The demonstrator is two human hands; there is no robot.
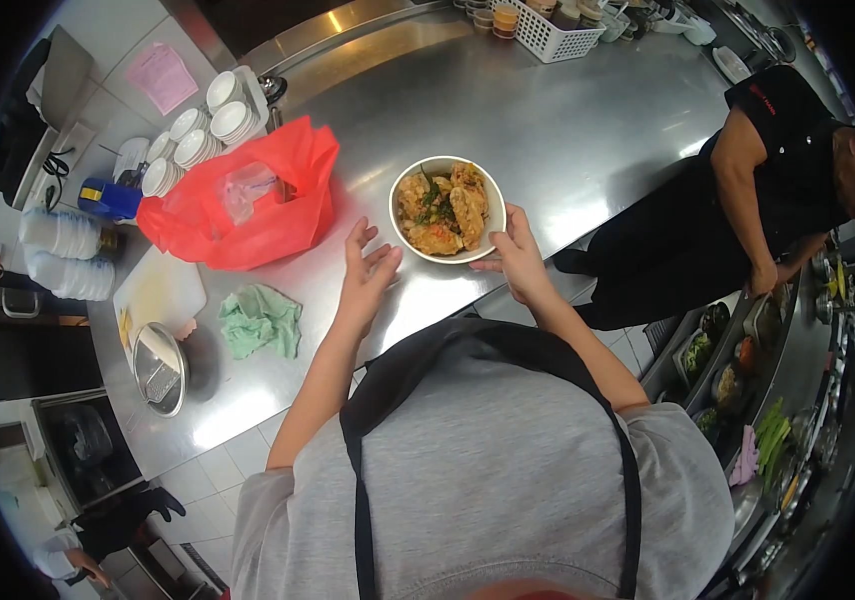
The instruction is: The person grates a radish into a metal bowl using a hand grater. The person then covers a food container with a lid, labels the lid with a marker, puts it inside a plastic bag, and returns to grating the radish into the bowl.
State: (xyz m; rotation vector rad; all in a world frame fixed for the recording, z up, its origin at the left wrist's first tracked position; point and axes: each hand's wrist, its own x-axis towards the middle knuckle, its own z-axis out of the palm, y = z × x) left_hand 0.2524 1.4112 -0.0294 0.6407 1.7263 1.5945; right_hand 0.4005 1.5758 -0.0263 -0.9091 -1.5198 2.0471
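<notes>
A round white bowl (pixel 397 228) of fried, golden-brown pieces (pixel 468 215) topped with dark green leaves is tilted toward me above the steel counter. My right hand (pixel 522 258) grips its lower right rim, thumb over the edge and fingers beneath. To the left of the bowl, my left hand (pixel 370 272) is apart from it, fingers spread and holding nothing. Beyond that hand lies an opened red bag (pixel 288 215) with a clear plastic packet (pixel 248 190) in its mouth. A crumpled green cloth (pixel 261 320) rests on the counter nearer to me.
Stacked white dishes (pixel 191 135) stand behind the bag. At left are a cutting board (pixel 173 285) and a metal bowl (pixel 180 360) with a grater inside. A white basket (pixel 551 42) sits at the back. A co-worker (pixel 688 220) in black stands close on the right.
</notes>
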